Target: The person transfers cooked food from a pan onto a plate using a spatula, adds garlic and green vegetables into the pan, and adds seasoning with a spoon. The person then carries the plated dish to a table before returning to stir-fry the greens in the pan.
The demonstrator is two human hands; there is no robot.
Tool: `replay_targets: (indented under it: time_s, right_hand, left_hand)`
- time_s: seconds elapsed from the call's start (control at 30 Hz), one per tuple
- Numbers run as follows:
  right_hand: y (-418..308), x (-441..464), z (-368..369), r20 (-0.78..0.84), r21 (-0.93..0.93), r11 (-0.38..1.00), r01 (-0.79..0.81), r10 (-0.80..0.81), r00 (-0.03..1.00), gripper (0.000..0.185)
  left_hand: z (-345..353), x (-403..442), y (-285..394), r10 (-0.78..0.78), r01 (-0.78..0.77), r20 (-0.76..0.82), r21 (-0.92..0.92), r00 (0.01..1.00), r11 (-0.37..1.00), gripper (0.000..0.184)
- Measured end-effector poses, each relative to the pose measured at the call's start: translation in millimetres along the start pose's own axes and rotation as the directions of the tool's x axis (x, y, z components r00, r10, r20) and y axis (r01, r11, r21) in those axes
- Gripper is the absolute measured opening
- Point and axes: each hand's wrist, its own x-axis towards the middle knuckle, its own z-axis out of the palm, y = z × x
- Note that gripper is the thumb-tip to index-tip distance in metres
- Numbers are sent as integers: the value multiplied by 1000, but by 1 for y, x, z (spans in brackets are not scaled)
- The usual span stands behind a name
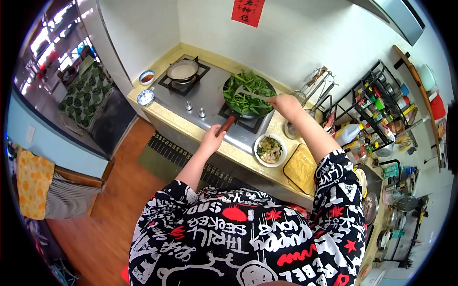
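Note:
A wok (pixel 249 115) full of leafy greens (pixel 253 82) sits on the right burner of the stove. My left hand (pixel 212 139) is closed around its brown wooden handle (pixel 227 125). Over the wok's right side, my right hand (pixel 286 106) grips a metal spatula (pixel 252 94), whose blade reaches into the greens and is partly covered by them. Closer to me on the counter, a white bowl (pixel 257 159) holds cooked food with bits of green. Beside the bowl lies a yellow rectangular board (pixel 301 168), partly behind my right forearm.
A lidded pan (pixel 182 70) stands on the left burner. Two small bowls, one with dark sauce (pixel 147 77) and one blue and white (pixel 146 97), sit at the counter's left end. Hanging utensils (pixel 319 81) and a black rack (pixel 365 102) of bottles line the right wall.

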Motion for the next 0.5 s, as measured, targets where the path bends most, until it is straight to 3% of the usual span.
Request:
replay_targets:
  time_s: [0.17, 0.33, 0.4, 0.5]
  right_hand:
    - [-9, 10, 25, 103, -10, 997, -77, 77, 992, 28]
    - [-23, -3, -48, 39, 157, 981, -112, 107, 993, 27]
    - [-36, -14, -94, 112, 244, 922, -299, 280, 953, 26]
    - [-15, -15, -95, -7, 317, 893, -318, 338, 941, 23]
  left_hand:
    - [9, 11, -8, -93, 109, 109, -152, 990, 982, 42]
    - [5, 8, 0, -233, 303, 248, -301, 940, 904, 41]
    - [3, 7, 4, -262, 354, 300, -317, 917, 880, 41]
    - [2, 1, 15, -288, 402, 332, -358, 898, 843, 41]
